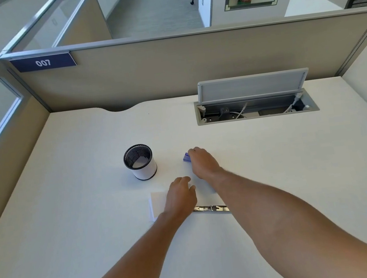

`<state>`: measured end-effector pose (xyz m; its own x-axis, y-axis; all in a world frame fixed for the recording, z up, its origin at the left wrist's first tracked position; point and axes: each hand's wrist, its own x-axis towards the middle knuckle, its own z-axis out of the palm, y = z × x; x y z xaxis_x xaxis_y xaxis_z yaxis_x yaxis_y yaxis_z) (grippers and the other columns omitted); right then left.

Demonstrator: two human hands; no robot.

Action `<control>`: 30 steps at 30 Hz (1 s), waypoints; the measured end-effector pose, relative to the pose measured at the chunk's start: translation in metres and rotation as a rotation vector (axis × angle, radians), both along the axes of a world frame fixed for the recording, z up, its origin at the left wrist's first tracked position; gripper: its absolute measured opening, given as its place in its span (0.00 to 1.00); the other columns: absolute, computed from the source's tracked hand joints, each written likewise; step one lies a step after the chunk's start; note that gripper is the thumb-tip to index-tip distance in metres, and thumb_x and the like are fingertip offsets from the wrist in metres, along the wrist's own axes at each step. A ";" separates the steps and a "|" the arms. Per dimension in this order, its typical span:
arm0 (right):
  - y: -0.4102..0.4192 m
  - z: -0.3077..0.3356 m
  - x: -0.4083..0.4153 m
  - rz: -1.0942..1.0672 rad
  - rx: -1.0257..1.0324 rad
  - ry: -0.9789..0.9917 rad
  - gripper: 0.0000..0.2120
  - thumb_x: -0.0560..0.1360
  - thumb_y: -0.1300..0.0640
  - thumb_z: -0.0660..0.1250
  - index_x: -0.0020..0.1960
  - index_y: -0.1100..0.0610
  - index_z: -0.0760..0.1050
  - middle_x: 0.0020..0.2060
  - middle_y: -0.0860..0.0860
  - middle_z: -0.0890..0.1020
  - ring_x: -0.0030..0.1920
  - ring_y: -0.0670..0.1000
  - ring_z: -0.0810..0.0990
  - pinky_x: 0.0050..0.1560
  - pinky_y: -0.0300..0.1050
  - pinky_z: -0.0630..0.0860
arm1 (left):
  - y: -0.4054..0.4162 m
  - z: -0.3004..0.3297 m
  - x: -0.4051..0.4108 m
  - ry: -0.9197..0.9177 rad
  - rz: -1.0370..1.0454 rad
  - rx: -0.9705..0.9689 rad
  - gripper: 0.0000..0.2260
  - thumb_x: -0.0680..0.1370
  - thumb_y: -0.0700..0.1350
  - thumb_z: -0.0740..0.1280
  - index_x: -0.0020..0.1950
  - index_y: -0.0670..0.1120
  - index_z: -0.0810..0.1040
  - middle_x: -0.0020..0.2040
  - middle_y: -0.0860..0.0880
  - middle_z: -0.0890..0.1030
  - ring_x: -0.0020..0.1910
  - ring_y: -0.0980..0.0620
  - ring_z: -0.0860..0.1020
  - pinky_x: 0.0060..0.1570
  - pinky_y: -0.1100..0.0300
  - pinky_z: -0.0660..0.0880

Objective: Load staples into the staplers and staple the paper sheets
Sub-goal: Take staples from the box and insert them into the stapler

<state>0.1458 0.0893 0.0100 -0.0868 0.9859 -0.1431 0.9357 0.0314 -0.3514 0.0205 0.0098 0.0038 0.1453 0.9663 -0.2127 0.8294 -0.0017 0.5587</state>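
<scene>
Head view: right hand reaches forward over the white desk, fingers curled down onto a small purple-blue box, probably staples; can't tell if it's actually gripped or just touched. Left hand lies palm-down on the white paper sheets, fingers loosely bent, holding nothing that I can see. A long silver metal stapler piece lies at the near edge of the sheets, between the two forearms. Black mesh pen cup with white lining stands left of the box, apart from it. Open grey cable hatch sits at back right.
</scene>
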 end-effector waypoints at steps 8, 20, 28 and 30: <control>-0.009 0.014 0.008 0.032 0.029 0.156 0.17 0.73 0.71 0.59 0.59 0.60 0.75 0.54 0.56 0.80 0.54 0.58 0.77 0.52 0.51 0.74 | 0.006 0.010 0.003 -0.261 0.253 -0.020 0.16 0.82 0.44 0.63 0.69 0.43 0.75 0.64 0.46 0.79 0.60 0.46 0.79 0.61 0.51 0.75; -0.067 0.038 0.013 0.065 0.166 0.517 0.14 0.79 0.64 0.64 0.63 0.57 0.76 0.56 0.52 0.83 0.55 0.50 0.79 0.56 0.45 0.77 | 0.015 0.038 0.009 -1.076 0.749 -0.219 0.07 0.77 0.36 0.72 0.49 0.34 0.77 0.49 0.34 0.84 0.43 0.44 0.87 0.52 0.51 0.84; -0.095 0.052 0.025 -0.501 -0.073 1.171 0.08 0.78 0.63 0.69 0.57 0.61 0.81 0.44 0.54 0.84 0.44 0.51 0.83 0.54 0.44 0.82 | -0.015 0.058 0.008 -1.213 0.775 -0.195 0.05 0.78 0.35 0.71 0.50 0.35 0.76 0.48 0.35 0.85 0.45 0.43 0.86 0.50 0.55 0.83; -0.101 0.056 0.026 -0.529 -0.098 1.233 0.06 0.77 0.63 0.70 0.53 0.61 0.82 0.44 0.57 0.85 0.42 0.50 0.82 0.51 0.41 0.83 | -0.020 0.060 0.010 -1.208 0.767 -0.186 0.07 0.78 0.36 0.71 0.52 0.33 0.77 0.48 0.35 0.85 0.46 0.42 0.87 0.48 0.57 0.83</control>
